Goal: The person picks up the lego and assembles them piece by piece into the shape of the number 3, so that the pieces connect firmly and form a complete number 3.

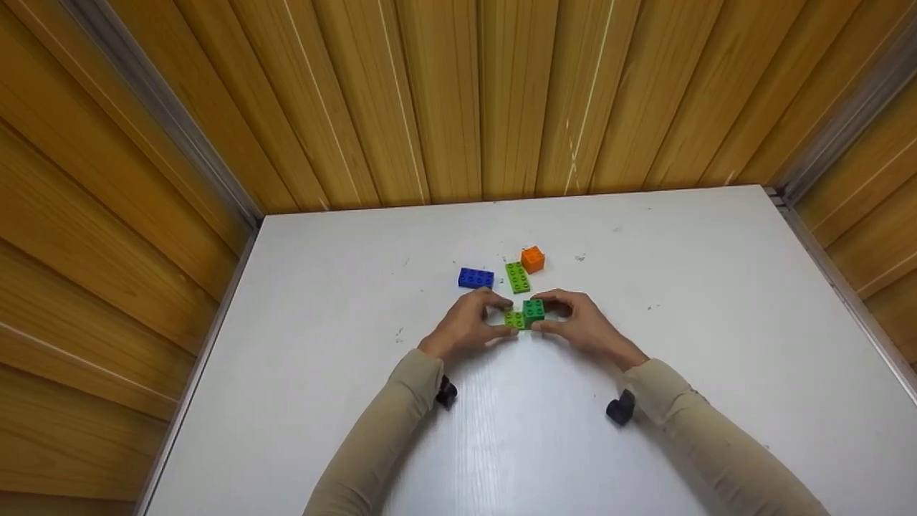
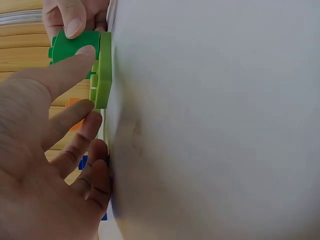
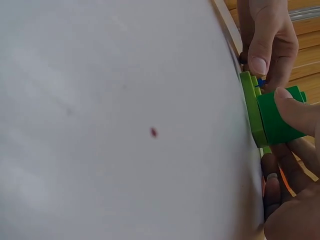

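A flat light green building brick (image 1: 514, 319) lies on the table with a taller dark green brick (image 1: 534, 309) on its right end. My right hand (image 1: 584, 324) pinches the dark green brick between thumb and fingers. At the other end, my left hand (image 1: 469, 324) holds the light green brick, thumb on the near side and index finger on the far side. In the right wrist view, the dark green brick (image 3: 280, 117) sits over the light green one (image 3: 253, 110), whose studs show at the free end beside the left thumb.
Beyond the hands lie a blue brick (image 1: 476, 278), a second light green brick (image 1: 517, 277) and an orange brick (image 1: 533, 259) close beside it. The white table (image 1: 344, 287) meets wood-patterned walls (image 1: 444, 100) at the back and sides.
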`<act>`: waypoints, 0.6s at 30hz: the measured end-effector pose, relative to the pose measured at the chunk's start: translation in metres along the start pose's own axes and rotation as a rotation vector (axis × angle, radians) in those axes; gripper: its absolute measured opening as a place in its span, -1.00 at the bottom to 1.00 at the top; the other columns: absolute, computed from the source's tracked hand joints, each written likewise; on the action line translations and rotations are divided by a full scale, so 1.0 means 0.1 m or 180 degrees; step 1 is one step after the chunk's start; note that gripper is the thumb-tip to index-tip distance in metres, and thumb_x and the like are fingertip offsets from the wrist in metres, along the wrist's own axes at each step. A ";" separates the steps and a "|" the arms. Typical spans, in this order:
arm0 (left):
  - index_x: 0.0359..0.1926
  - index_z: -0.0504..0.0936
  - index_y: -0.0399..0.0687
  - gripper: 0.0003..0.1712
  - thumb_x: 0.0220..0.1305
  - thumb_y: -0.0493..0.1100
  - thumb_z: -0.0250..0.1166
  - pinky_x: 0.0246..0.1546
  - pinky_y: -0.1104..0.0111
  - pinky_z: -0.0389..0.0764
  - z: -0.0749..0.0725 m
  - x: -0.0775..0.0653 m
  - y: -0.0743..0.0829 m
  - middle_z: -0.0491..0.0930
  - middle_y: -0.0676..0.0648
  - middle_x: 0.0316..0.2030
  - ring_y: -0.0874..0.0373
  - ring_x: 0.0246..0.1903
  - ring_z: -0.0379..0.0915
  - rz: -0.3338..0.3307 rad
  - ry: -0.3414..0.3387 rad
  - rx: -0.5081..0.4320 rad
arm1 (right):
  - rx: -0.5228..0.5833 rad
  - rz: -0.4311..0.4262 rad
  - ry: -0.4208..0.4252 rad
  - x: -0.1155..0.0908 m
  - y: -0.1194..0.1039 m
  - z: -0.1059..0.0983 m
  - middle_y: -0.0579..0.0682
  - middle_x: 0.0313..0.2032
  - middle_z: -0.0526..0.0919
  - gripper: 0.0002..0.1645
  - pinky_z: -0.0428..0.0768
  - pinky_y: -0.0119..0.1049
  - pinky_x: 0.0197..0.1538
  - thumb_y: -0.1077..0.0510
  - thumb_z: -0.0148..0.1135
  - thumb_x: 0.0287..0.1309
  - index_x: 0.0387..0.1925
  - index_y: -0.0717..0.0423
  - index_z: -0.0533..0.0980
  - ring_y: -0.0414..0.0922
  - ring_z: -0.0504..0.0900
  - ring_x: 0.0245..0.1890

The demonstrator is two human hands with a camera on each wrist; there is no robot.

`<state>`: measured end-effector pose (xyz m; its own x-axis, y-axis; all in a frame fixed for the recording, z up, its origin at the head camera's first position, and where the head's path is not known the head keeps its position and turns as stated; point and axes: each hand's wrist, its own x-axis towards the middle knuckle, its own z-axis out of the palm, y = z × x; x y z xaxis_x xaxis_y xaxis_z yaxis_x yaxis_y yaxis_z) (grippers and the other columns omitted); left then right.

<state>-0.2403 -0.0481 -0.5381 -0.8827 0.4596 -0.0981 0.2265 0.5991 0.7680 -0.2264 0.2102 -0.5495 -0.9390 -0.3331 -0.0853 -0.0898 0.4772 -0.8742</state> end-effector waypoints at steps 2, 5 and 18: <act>0.28 0.73 0.02 -0.42 0.28 0.02 0.60 0.07 0.27 0.62 -0.03 -0.01 0.00 0.65 0.04 0.10 0.12 0.00 0.52 0.0006 0.0015 -0.0070 | 0.0033 0.0020 0.0052 0.00 0.03 0.00 0.06 0.21 0.72 -0.41 0.52 0.01 0.36 0.03 0.56 0.27 0.29 0.03 0.64 0.02 0.63 0.19; 0.30 0.71 0.04 -0.44 0.31 0.01 0.57 0.11 0.25 0.62 -0.07 -0.03 -0.01 0.66 0.05 0.14 0.10 0.03 0.51 -0.0010 0.0072 -0.0183 | 0.0046 -0.0020 0.0114 -0.01 0.05 0.00 0.06 0.18 0.74 -0.45 0.53 0.03 0.37 0.05 0.56 0.27 0.26 0.05 0.66 0.03 0.65 0.18; 0.32 0.68 -0.03 -0.41 0.34 0.02 0.55 0.43 0.06 0.53 -0.32 -0.04 -0.12 0.65 0.00 0.27 -0.01 0.28 0.54 0.0204 0.0398 -0.0041 | -0.0046 -0.0012 0.0147 -0.03 0.07 0.03 -0.03 0.07 0.77 -0.44 0.55 -0.09 0.30 0.00 0.61 0.20 0.22 0.01 0.70 -0.03 0.64 0.10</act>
<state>-0.2522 -0.0784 -0.5271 -0.9111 0.4110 0.0304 0.2796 0.5622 0.7783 -0.2231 0.2125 -0.5568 -0.9530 -0.2971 -0.0597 -0.0978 0.4880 -0.8674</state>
